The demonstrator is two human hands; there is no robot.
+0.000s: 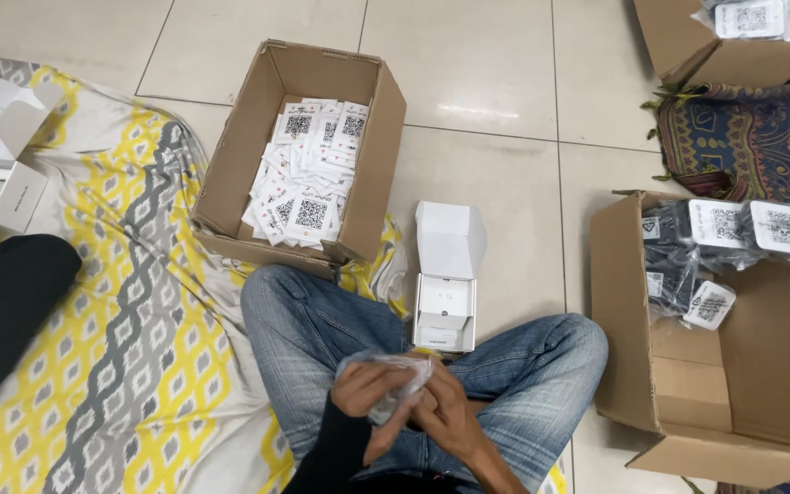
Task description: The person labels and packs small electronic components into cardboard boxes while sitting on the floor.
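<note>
A crinkled clear plastic bag (393,370) sits over the lap, pinched between both hands – left hand (369,389) curled on its near side, right hand (445,412) gripping beneath. Work it gently, I judge. Just beyond the hands lies an open white cardboard box (446,279).

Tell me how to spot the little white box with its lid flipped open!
Find the big cardboard box full of white cards on the tiled floor. Just right of it, before the person's crossed jeans-clad legs, sits the small white box. It alone stands on bare tile, lid up.
</note>
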